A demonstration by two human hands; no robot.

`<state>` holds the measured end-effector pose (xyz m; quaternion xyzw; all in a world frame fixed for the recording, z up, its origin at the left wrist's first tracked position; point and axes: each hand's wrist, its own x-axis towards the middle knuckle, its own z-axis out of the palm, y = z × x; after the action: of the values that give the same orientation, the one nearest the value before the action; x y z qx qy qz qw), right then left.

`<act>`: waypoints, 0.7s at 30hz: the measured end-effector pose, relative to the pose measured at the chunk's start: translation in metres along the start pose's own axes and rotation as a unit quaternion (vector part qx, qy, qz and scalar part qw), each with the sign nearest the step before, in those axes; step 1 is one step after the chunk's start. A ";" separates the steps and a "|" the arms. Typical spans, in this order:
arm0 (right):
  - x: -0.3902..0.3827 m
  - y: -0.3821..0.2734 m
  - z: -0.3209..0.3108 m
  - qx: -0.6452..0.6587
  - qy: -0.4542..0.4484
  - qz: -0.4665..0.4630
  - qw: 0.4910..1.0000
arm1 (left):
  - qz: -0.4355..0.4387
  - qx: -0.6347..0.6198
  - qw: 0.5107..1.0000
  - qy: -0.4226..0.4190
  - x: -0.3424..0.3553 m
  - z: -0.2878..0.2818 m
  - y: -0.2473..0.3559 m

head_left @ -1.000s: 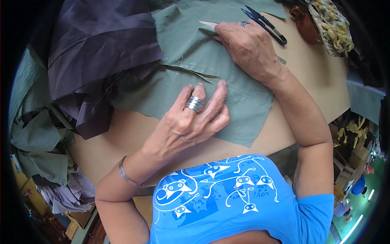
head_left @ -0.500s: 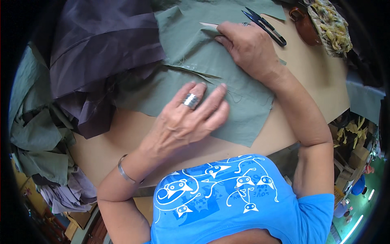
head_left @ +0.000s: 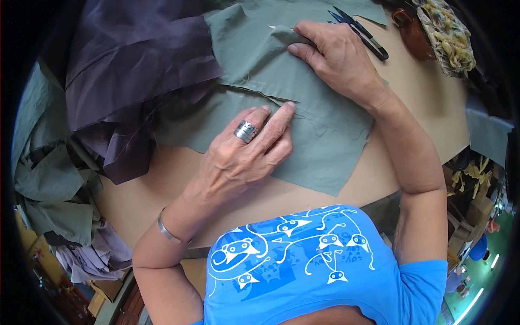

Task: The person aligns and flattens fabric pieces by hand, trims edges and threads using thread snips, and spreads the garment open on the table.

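Note:
My left hand (head_left: pixel 246 151), with a wide silver ring, rests open on the green fabric (head_left: pixel 330 154), its fingertips beside a seam with loose threads (head_left: pixel 254 92). Farther up and right, my right hand (head_left: pixel 338 65) pinches a raised fold of that fabric. A pale pointed piece (head_left: pixel 275 26) sticks out left of those fingers; what it is and whether I grip it I cannot tell. Black thread snips (head_left: pixel 374 46) lie just beyond my right hand. Dark purple fabric (head_left: pixel 127 59) covers the left part of the green piece.
A tan tabletop (head_left: pixel 428 114) shows around the fabric. A brown pot (head_left: pixel 414 40) with a pincushion-like pad (head_left: pixel 444 35) stands at top right. Green scraps (head_left: pixel 51 173) and lilac cloth (head_left: pixel 97 252) hang at left. Another person in blue (head_left: pixel 478 248) is small at the far right.
My left hand has shifted a little left and up along the fabric. My right hand has moved slightly up and right, and the fold at its fingers is lifted higher.

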<state>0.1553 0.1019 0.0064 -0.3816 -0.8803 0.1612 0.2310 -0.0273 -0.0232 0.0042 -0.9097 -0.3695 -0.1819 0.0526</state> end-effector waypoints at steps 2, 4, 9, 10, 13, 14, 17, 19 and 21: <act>0.000 -0.001 0.000 0.002 -0.004 0.004 1.000 | -0.006 0.007 1.000 0.003 0.000 0.001 0.001; 0.001 -0.001 -0.001 0.004 -0.008 0.010 1.000 | -0.011 0.014 1.000 0.005 -0.001 0.002 0.004; 0.000 0.000 0.000 0.013 -0.003 -0.002 1.000 | -0.052 0.069 0.996 0.000 0.000 0.001 0.011; 0.000 -0.001 0.000 0.012 -0.002 -0.001 1.000 | -0.051 0.068 0.996 0.000 0.000 0.001 0.011; 0.000 -0.001 0.000 0.017 -0.012 0.008 1.000 | 0.005 0.107 0.993 -0.048 0.006 -0.006 0.013; 0.000 0.000 0.000 0.012 -0.007 0.006 1.000 | 0.018 0.121 0.990 -0.077 0.010 -0.010 0.015; -0.001 0.001 -0.001 0.015 -0.011 0.013 1.000 | 0.027 0.131 0.983 -0.124 0.015 -0.012 0.020; -0.001 -0.001 -0.001 0.023 -0.018 0.027 0.999 | 0.032 0.101 0.991 -0.085 0.008 -0.006 0.020; 0.001 -0.003 -0.001 0.018 -0.003 0.024 1.000 | 0.047 0.101 0.991 -0.080 0.008 -0.002 0.018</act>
<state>0.1531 0.1010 0.0091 -0.3982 -0.8684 0.1842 0.2312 -0.0103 -0.0308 0.0100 -0.9278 -0.3456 -0.0675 0.1233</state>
